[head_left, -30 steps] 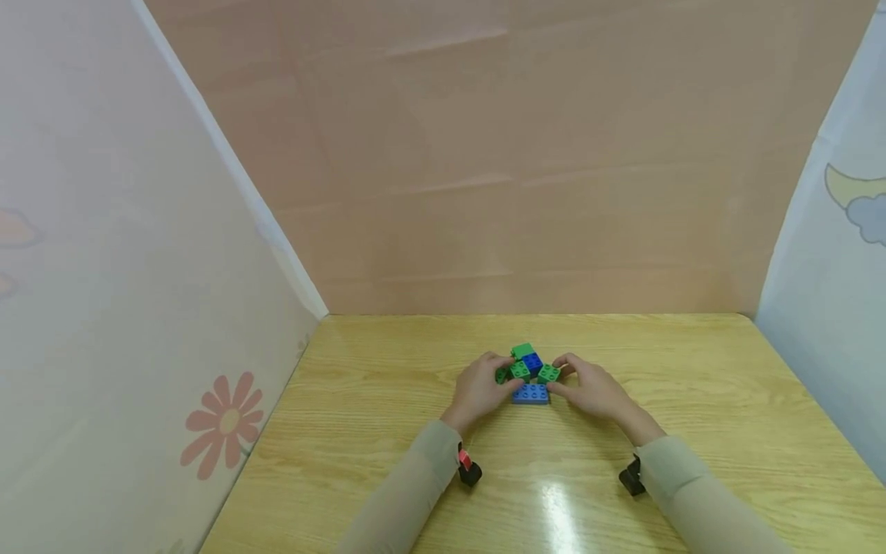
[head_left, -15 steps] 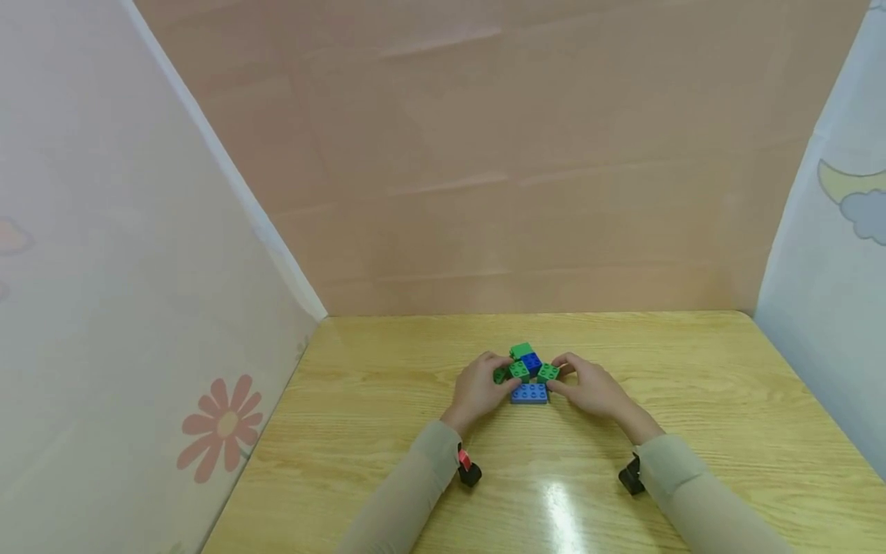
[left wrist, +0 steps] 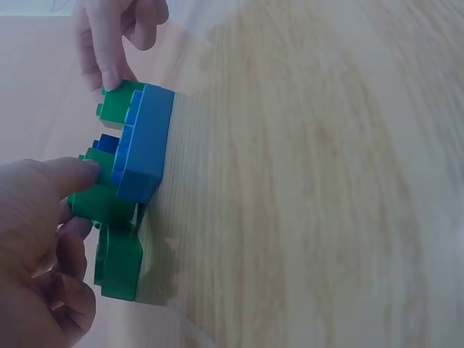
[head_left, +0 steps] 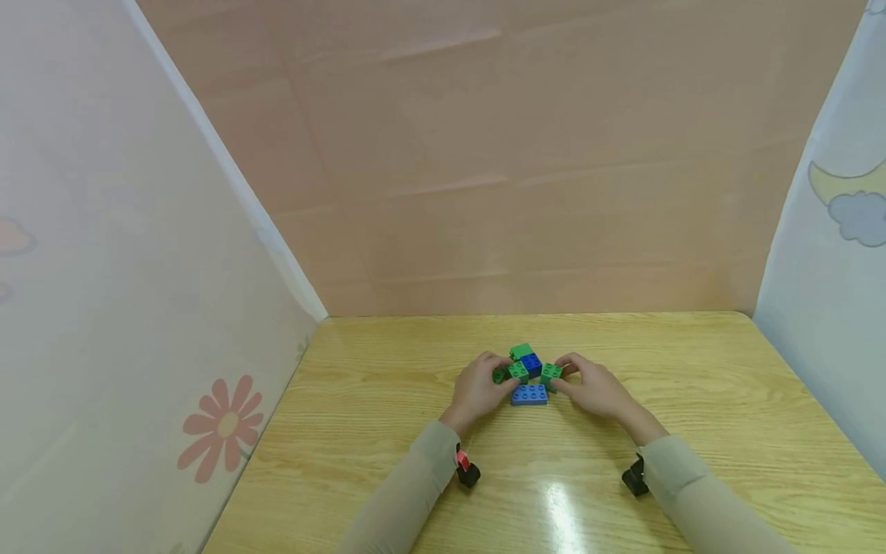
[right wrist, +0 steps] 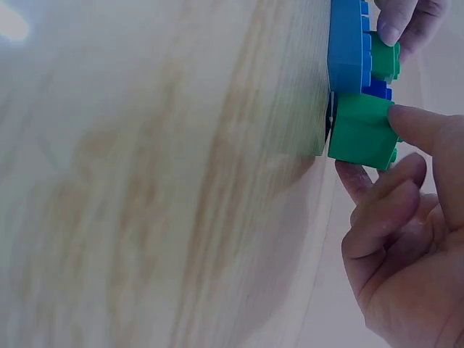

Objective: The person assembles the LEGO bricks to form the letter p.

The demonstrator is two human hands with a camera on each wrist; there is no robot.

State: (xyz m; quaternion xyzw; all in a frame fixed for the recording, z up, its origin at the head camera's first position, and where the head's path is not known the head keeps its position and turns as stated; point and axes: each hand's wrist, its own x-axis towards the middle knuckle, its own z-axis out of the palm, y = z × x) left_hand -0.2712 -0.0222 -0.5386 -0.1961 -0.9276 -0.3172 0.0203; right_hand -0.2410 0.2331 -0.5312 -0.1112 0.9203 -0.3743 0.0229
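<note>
My left hand [head_left: 477, 391] pinches a green block [head_left: 517, 372] between thumb and fingers; in the left wrist view this green block [left wrist: 104, 190] stands beside the light blue brick [left wrist: 147, 145]. Another green block [left wrist: 120, 262] lies close below the left fingers there. At the right of the cluster my right hand [head_left: 594, 391] pinches a green block [head_left: 551, 372], whose plain side fills the gap by the thumb in the right wrist view [right wrist: 362, 130]. The light blue brick [head_left: 529, 395] lies nearest the person. Behind are a dark blue block [head_left: 531, 365] and a light green piece [head_left: 521, 352].
The blocks stand on a wood-grain table [head_left: 415, 346]. A brown sheet [head_left: 519, 192] rises behind its back edge. Pale sheets with a flower print [head_left: 227, 424] on the left and a moon and cloud [head_left: 861, 217] on the right flank it.
The green block in my right hand has shifted slightly right, away from the dark blue block. My left hand has stayed nearly still, its green block moving barely left.
</note>
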